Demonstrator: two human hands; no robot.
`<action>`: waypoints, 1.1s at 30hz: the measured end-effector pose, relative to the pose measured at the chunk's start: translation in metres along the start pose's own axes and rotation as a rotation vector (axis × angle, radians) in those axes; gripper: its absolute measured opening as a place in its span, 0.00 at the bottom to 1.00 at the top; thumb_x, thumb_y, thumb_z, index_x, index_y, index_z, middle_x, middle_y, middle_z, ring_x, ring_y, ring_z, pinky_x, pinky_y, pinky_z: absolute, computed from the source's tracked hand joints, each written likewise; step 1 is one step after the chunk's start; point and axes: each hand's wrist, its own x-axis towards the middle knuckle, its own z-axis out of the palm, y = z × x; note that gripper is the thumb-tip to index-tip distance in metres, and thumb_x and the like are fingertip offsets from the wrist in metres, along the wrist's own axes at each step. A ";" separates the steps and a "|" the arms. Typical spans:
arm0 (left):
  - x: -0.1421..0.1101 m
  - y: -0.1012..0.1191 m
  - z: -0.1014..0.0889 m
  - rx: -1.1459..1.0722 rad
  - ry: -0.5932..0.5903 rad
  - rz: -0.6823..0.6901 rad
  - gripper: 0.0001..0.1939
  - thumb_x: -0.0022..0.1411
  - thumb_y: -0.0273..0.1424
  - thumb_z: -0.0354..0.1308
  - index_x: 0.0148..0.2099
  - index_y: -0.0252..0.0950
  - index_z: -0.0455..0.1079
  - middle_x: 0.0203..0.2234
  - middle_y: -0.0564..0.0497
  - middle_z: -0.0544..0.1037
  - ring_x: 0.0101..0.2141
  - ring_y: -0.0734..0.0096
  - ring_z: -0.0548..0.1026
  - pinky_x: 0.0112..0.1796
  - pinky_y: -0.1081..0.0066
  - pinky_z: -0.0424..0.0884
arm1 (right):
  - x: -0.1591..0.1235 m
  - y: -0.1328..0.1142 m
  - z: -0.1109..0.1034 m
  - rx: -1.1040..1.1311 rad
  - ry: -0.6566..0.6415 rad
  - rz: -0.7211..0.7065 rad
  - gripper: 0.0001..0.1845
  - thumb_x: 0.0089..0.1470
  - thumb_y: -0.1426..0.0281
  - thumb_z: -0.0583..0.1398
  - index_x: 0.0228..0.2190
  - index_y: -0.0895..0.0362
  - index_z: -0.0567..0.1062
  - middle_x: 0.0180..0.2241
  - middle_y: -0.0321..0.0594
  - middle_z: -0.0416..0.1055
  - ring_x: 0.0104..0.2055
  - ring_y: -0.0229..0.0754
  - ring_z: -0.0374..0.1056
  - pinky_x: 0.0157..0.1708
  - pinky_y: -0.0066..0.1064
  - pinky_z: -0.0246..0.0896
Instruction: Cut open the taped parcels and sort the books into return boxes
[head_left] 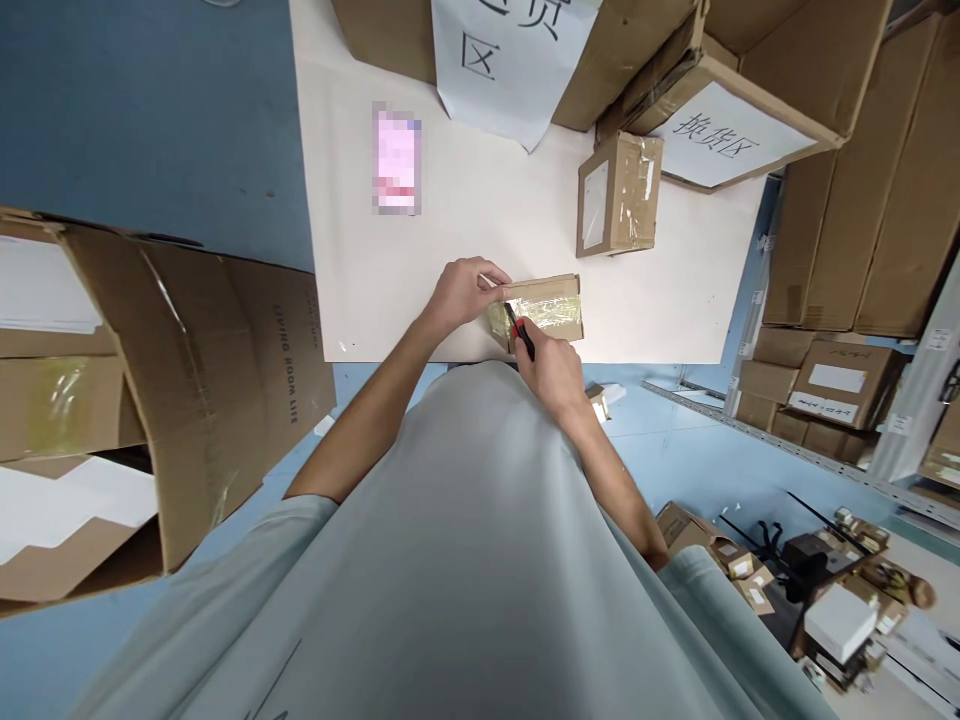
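A small cardboard box [559, 290] with shiny clear tape across its top lies near the front edge of the white table [450, 325]. My right hand [551, 370] is closed around a box cutter [521, 335] with a black and red handle, its tip at the taped left part of the box. At the box's upper left corner, my left hand [469, 293] grips the edge between thumb and fingers.
A taped carton [634, 195] stands on the table at the right. Large open boxes with paper signs [709, 135] line the back. A blurred pink item [397, 160] lies at left. A big carton [225, 370] stands left of the table; shelves with boxes [840, 385] are at right.
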 end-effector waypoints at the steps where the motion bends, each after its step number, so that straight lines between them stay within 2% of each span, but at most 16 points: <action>1: 0.000 0.000 0.000 -0.008 0.001 -0.001 0.10 0.63 0.38 0.76 0.44 0.40 0.87 0.45 0.48 0.88 0.40 0.59 0.86 0.47 0.60 0.81 | -0.001 -0.002 -0.002 -0.012 -0.007 0.006 0.28 0.80 0.64 0.50 0.74 0.55 0.69 0.52 0.51 0.87 0.52 0.57 0.82 0.50 0.37 0.68; 10: -0.002 0.000 0.000 -0.051 -0.006 -0.013 0.09 0.63 0.36 0.75 0.45 0.40 0.86 0.46 0.48 0.89 0.39 0.61 0.86 0.47 0.61 0.82 | -0.008 -0.024 -0.011 -0.119 -0.045 0.072 0.24 0.81 0.65 0.49 0.69 0.56 0.71 0.50 0.52 0.86 0.51 0.56 0.82 0.48 0.36 0.66; 17: -0.001 -0.002 -0.001 -0.076 -0.005 -0.016 0.07 0.63 0.31 0.73 0.44 0.40 0.87 0.46 0.48 0.90 0.41 0.59 0.86 0.48 0.61 0.81 | -0.014 -0.030 -0.007 -0.156 -0.033 0.121 0.25 0.82 0.63 0.47 0.70 0.54 0.70 0.49 0.53 0.86 0.50 0.56 0.83 0.46 0.36 0.67; 22: -0.002 -0.002 -0.002 -0.098 -0.026 -0.014 0.07 0.63 0.33 0.74 0.44 0.40 0.87 0.46 0.49 0.89 0.41 0.59 0.86 0.49 0.60 0.81 | -0.014 -0.031 -0.006 -0.147 -0.033 0.119 0.25 0.82 0.62 0.47 0.69 0.54 0.71 0.48 0.53 0.86 0.50 0.56 0.83 0.47 0.37 0.68; 25: -0.003 -0.003 -0.002 -0.106 -0.035 -0.012 0.07 0.63 0.34 0.74 0.44 0.41 0.86 0.46 0.49 0.89 0.40 0.60 0.86 0.49 0.60 0.82 | -0.007 -0.036 -0.007 -0.157 -0.059 0.132 0.25 0.83 0.63 0.46 0.69 0.55 0.71 0.50 0.54 0.85 0.52 0.56 0.82 0.50 0.38 0.69; 29: -0.003 -0.004 -0.001 -0.107 -0.003 -0.024 0.07 0.62 0.31 0.72 0.43 0.42 0.87 0.46 0.49 0.89 0.41 0.61 0.86 0.49 0.61 0.82 | 0.001 -0.045 -0.006 -0.161 -0.090 0.142 0.24 0.81 0.68 0.47 0.68 0.57 0.71 0.52 0.57 0.84 0.54 0.56 0.82 0.52 0.39 0.71; 33: -0.006 -0.002 0.003 -0.119 0.011 -0.033 0.06 0.60 0.29 0.72 0.41 0.41 0.88 0.44 0.50 0.90 0.41 0.61 0.86 0.48 0.62 0.82 | -0.007 -0.049 -0.001 -0.158 -0.112 0.184 0.24 0.80 0.71 0.48 0.70 0.58 0.70 0.52 0.57 0.84 0.55 0.54 0.83 0.54 0.39 0.73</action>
